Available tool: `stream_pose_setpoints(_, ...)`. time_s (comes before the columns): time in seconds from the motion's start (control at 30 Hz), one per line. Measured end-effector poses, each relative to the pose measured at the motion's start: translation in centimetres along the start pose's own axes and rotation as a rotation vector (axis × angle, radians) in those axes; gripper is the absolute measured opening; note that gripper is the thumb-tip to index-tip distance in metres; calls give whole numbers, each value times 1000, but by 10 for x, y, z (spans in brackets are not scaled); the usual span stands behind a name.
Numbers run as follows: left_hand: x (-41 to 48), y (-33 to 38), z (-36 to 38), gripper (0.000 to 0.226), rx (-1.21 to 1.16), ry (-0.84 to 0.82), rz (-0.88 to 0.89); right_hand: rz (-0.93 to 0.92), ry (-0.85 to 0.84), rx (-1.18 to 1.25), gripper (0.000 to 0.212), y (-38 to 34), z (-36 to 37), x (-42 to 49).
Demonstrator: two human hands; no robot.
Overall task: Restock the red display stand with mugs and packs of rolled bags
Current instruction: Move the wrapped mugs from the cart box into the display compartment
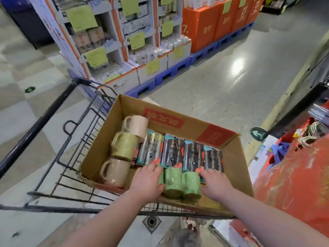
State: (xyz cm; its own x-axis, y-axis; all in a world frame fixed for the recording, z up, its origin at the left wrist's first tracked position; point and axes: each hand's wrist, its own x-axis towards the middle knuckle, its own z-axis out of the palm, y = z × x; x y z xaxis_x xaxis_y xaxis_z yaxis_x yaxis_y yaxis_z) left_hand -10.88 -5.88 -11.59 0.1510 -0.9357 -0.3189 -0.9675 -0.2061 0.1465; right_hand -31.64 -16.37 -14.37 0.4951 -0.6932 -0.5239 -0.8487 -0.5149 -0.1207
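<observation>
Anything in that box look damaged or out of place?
Nothing looks spilled or broken. The cardboard box looks crumpled and torn at its near left corner. Three wrapped mugs along its left wall lie on their sides. The left hand and right hand grip the green mugs.

Matt brown cardboard box (105,145); glossy film-wrapped green ceramic mugs (173,182); shiny plastic bag-roll packs (171,152); black metal-wire cart (78,139).

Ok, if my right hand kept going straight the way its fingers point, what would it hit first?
Your right hand, gripping a green mug, points forward-left at the bag packs; it would probably meet the nearest pack's end first, though depth is unclear.
</observation>
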Motion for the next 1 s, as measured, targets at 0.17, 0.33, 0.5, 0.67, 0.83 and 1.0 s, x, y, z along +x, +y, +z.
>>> stream_pose_setpoints(0.17,31,5,14,58,1,-136,-55,-2,-97,30,55,20,5,35)
stream_pose_setpoints(0.33,60,10,26,57,-34,-258,-114,-8,-233,-2,63,27,11,69)
stream_pose_setpoints(0.5,86,18,37,57,-140,-335,-169,-54,-303,101,46,28,25,97)
stream_pose_setpoints(0.67,99,20,49,62,-238,-383,-245,-91,-350,195,46,13,43,114)
stream_pose_setpoints(0.83,112,24,62,67,-346,-421,-379,-74,-353,274,52,8,57,126)
stream_pose_setpoints(1.0,123,28,75,73,-428,-447,-500,-2,-320,292,61,8,68,136)
